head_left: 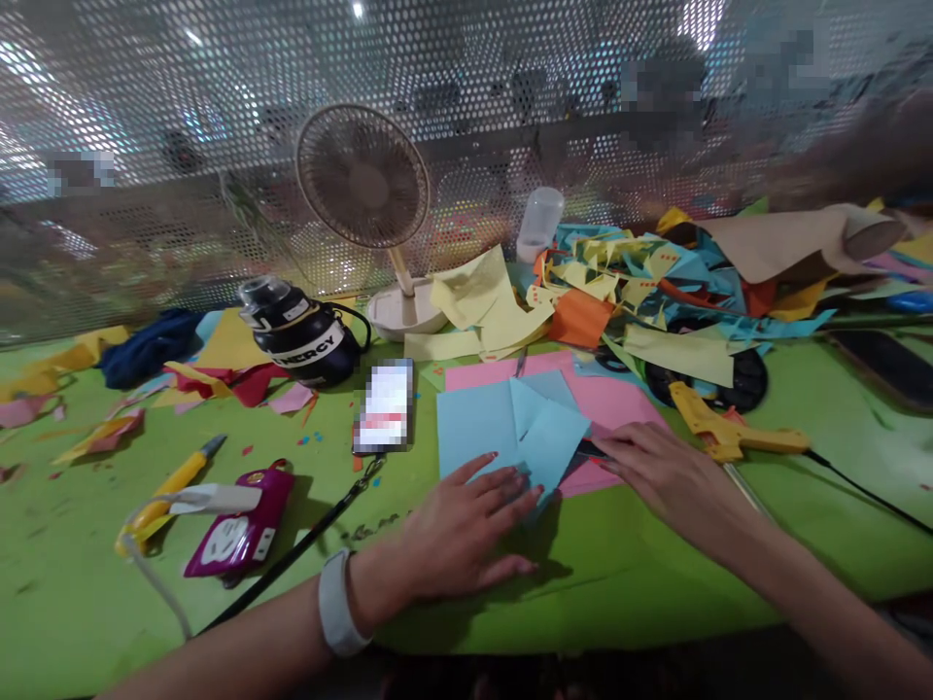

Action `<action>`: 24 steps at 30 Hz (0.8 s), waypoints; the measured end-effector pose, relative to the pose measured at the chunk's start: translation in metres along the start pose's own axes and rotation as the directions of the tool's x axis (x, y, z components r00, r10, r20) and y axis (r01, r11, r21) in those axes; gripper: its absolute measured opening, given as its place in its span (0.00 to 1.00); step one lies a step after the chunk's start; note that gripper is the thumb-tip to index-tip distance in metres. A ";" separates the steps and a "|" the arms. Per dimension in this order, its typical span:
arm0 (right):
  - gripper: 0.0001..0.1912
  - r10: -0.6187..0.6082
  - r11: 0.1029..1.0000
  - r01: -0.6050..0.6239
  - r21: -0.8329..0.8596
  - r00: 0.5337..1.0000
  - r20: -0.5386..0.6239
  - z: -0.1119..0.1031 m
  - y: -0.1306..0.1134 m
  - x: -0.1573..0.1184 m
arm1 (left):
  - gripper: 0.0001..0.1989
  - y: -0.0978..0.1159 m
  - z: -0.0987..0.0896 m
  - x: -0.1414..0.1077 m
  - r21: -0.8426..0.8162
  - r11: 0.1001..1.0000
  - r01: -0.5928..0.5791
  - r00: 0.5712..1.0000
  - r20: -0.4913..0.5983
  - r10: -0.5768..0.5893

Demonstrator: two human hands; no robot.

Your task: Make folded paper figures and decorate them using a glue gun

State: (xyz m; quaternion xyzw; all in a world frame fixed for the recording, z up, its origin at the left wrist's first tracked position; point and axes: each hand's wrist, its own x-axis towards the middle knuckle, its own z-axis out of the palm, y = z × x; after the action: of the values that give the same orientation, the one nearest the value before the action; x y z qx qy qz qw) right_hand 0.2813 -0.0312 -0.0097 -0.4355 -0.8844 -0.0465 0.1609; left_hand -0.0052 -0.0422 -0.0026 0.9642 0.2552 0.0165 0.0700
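A folded sheet of light blue paper point(477, 423) lies on pink paper point(634, 408) in front of me. My left hand point(473, 530) rests flat on its lower edge, fingers spread and thumb apart. At the right of the blue fold, my right hand point(671, 481) lies low over the pink paper with its fingers stretched out. Its fingertips touch or nearly touch a dark, thin object point(589, 449), partly covered by the blue flap; its kind cannot be made out. Beside the right hand is a yellow glue gun point(718, 425) with a black cord.
Left of the papers lie a lit phone point(384, 406), a purple power bank point(240, 525) and a yellow utility knife point(175, 486). Behind stand a black bottle point(302, 335), a fan point(364, 180) and a heap of paper scraps point(619, 272). Another phone point(885, 367) lies far right.
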 end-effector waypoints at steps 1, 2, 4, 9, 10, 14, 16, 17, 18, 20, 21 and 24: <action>0.16 -0.007 1.000 0.007 0.013 1.000 0.006 0.000 0.000 0.004 | 0.31 -0.002 -0.001 0.003 -0.007 1.000 0.003 1.000 -0.002 -0.003; 0.16 -0.015 1.000 0.015 0.026 1.000 0.014 0.001 0.000 0.009 | 0.32 -0.005 -0.001 0.006 -0.009 1.000 0.009 1.000 -0.004 -0.009; 0.15 -0.037 0.998 0.035 0.050 0.999 0.033 0.001 -0.001 0.016 | 0.34 -0.008 0.001 0.009 -0.012 1.000 0.016 1.000 -0.007 -0.016; 0.13 -0.112 0.992 0.108 0.059 0.991 0.072 0.000 -0.007 0.034 | 0.40 -0.002 0.008 0.004 -0.009 0.997 0.081 0.997 0.000 -0.081; 0.13 -0.128 0.991 0.123 0.061 0.989 0.081 0.000 -0.009 0.039 | 0.40 0.000 0.010 0.001 -0.002 0.995 0.101 0.995 0.001 -0.101; 0.14 -0.219 0.976 0.216 0.039 0.970 0.101 0.006 -0.014 0.063 | 0.44 0.004 0.014 -0.011 0.036 0.984 0.172 0.985 -0.025 -0.171; 0.13 -0.246 0.969 0.249 -0.004 0.962 0.121 0.008 -0.012 0.072 | 0.45 0.002 0.015 -0.016 0.050 0.979 0.198 0.980 -0.037 -0.196; 0.13 -0.251 0.966 0.256 -0.027 0.960 0.128 0.008 -0.009 0.074 | 0.45 0.000 0.016 -0.018 0.050 0.977 0.205 0.978 -0.039 -0.204; 0.12 -0.246 0.966 0.254 -0.046 0.960 0.133 0.007 -0.006 0.075 | 0.45 -0.003 0.016 -0.020 0.046 0.977 0.209 0.978 -0.038 -0.207; 0.12 -0.216 0.972 0.226 -0.064 0.967 0.135 0.002 0.003 0.072 | 0.44 -0.008 0.015 -0.022 0.031 0.977 0.210 0.977 -0.036 -0.209; 0.11 -0.189 0.978 0.199 -0.065 0.973 0.135 -0.001 0.007 0.069 | 0.44 -0.010 0.014 -0.022 0.019 0.979 0.202 0.979 -0.030 -0.201; 0.12 -0.104 0.993 0.112 -0.050 0.985 0.141 -0.008 0.014 0.063 | 0.40 -0.016 0.013 -0.020 -0.018 0.987 0.161 0.987 -0.011 -0.161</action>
State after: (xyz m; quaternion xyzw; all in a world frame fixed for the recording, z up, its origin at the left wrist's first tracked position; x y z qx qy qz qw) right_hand 0.2588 0.0233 0.0180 -0.3937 -0.9140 -0.0502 0.0839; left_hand -0.0298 -0.0402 -0.0176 0.9396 0.3327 0.0193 0.0778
